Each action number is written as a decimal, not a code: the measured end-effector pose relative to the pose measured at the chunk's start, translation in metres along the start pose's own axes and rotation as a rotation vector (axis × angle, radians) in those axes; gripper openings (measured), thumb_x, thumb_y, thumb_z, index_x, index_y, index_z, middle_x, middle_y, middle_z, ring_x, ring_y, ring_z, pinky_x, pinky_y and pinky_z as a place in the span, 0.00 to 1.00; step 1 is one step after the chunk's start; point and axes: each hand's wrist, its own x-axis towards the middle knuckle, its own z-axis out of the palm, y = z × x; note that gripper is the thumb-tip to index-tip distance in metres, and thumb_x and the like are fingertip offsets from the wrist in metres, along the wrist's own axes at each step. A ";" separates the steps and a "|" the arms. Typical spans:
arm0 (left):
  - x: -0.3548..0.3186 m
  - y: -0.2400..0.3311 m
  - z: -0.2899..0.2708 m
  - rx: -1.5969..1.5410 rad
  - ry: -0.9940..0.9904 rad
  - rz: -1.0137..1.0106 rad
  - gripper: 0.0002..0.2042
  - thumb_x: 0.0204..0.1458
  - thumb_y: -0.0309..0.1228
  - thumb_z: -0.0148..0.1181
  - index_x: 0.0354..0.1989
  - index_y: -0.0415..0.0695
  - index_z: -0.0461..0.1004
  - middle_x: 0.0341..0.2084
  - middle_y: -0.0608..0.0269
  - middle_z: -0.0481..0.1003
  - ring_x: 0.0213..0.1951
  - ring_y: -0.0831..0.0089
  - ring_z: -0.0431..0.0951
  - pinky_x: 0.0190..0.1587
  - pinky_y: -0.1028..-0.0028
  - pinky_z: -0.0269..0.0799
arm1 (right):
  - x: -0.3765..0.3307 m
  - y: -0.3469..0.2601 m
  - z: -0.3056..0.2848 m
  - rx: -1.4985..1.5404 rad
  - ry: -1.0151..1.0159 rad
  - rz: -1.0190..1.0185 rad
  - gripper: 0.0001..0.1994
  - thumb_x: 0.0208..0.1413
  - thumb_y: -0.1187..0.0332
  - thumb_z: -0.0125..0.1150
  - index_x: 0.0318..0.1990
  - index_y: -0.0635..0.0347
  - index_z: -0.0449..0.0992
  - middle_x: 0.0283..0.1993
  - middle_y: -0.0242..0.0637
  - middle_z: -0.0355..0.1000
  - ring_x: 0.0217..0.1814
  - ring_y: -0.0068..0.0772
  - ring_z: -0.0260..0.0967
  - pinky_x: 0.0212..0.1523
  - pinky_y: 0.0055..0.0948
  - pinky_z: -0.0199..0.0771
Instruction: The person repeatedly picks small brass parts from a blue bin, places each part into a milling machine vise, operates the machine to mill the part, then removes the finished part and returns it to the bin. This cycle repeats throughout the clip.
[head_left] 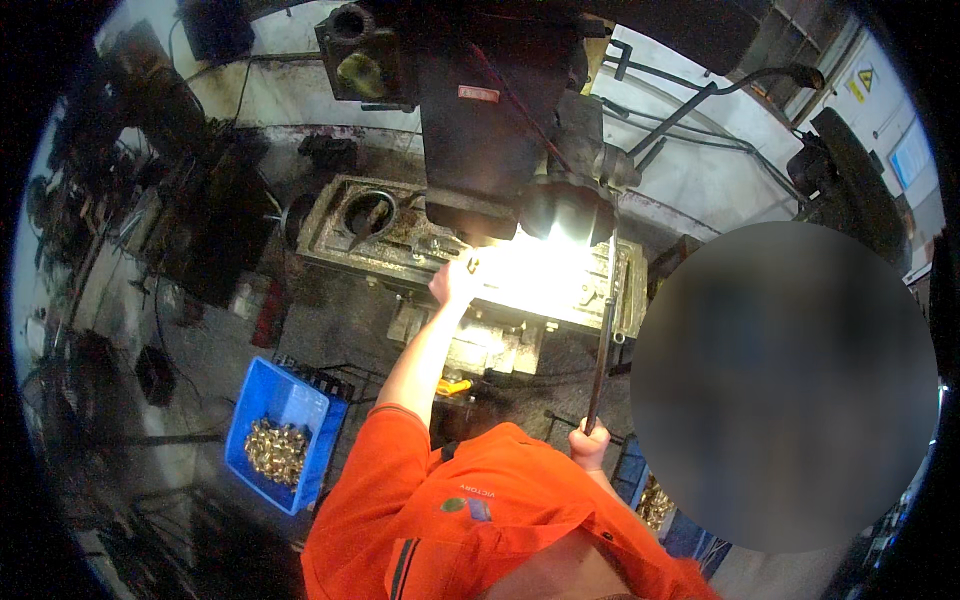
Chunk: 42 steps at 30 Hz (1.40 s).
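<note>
The fingers of the right hand (589,446) are wrapped closed around the lower end of a long dark lever (602,362). The fingers of the left hand (454,283) reach onto the brightly lit metal table (629,290); I cannot tell their opening or hold. Lower left, a blue bin (287,390) contains shiny, brass-coloured pieces (275,452).

One left hand (454,284) and one right hand (588,446) make two, with one lever (602,365) and one machine (475,140). One left bin (292,384) and one right bin (629,468), both near and blue, make two, with one heap of parts (277,455) each
</note>
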 end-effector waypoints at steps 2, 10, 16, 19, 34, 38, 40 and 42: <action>-0.002 0.002 -0.004 -0.014 -0.014 0.006 0.23 0.37 0.54 0.58 0.27 0.43 0.76 0.27 0.51 0.76 0.33 0.56 0.77 0.35 0.61 0.72 | 0.000 -0.005 0.002 -0.143 0.042 -0.043 0.06 0.35 0.74 0.50 0.17 0.57 0.59 0.16 0.23 0.54 0.19 0.16 0.49 0.18 0.21 0.52; 0.000 0.001 0.000 0.046 -0.029 -0.005 0.23 0.40 0.56 0.55 0.28 0.47 0.76 0.27 0.54 0.76 0.33 0.59 0.77 0.34 0.63 0.72 | 0.005 0.003 0.003 -0.172 0.054 -0.080 0.08 0.33 0.75 0.50 0.16 0.55 0.57 0.17 0.23 0.52 0.18 0.16 0.47 0.17 0.22 0.50; 0.003 -0.002 0.004 0.018 -0.028 -0.018 0.24 0.37 0.55 0.58 0.27 0.43 0.76 0.28 0.52 0.76 0.34 0.57 0.77 0.35 0.62 0.72 | 0.004 -0.004 0.003 -0.141 0.026 -0.094 0.09 0.32 0.76 0.50 0.16 0.54 0.56 0.17 0.22 0.51 0.19 0.15 0.46 0.17 0.20 0.47; 0.004 -0.001 0.003 0.021 -0.041 -0.029 0.24 0.37 0.55 0.58 0.27 0.43 0.76 0.28 0.52 0.76 0.34 0.57 0.77 0.35 0.62 0.72 | 0.003 -0.005 0.003 -0.016 -0.020 -0.051 0.09 0.32 0.76 0.51 0.16 0.54 0.56 0.17 0.22 0.51 0.19 0.14 0.47 0.17 0.20 0.48; 0.009 -0.008 0.018 0.021 -0.021 -0.011 0.24 0.37 0.56 0.58 0.27 0.44 0.77 0.27 0.54 0.76 0.33 0.58 0.77 0.34 0.63 0.72 | 0.009 0.005 0.002 -0.091 -0.003 -0.131 0.07 0.35 0.72 0.50 0.15 0.57 0.58 0.15 0.26 0.54 0.17 0.19 0.49 0.18 0.24 0.53; 0.006 -0.002 0.011 -0.013 -0.025 -0.045 0.25 0.33 0.55 0.61 0.27 0.43 0.77 0.27 0.53 0.76 0.32 0.59 0.77 0.34 0.63 0.72 | 0.012 0.009 0.000 -0.193 -0.002 -0.199 0.07 0.35 0.71 0.51 0.16 0.58 0.59 0.15 0.26 0.54 0.18 0.19 0.50 0.18 0.24 0.53; 0.004 0.000 0.007 0.001 -0.039 -0.040 0.25 0.35 0.56 0.59 0.26 0.44 0.77 0.27 0.54 0.76 0.32 0.59 0.77 0.34 0.63 0.72 | 0.010 0.000 0.001 -0.201 0.000 -0.238 0.08 0.35 0.70 0.52 0.16 0.58 0.59 0.15 0.27 0.54 0.18 0.20 0.50 0.18 0.25 0.53; 0.003 0.002 0.004 0.042 -0.058 -0.023 0.25 0.38 0.57 0.55 0.25 0.44 0.77 0.26 0.55 0.77 0.32 0.60 0.78 0.33 0.65 0.73 | 0.011 -0.003 0.002 -0.188 0.001 -0.247 0.08 0.35 0.70 0.52 0.16 0.58 0.58 0.15 0.27 0.54 0.17 0.20 0.50 0.18 0.25 0.53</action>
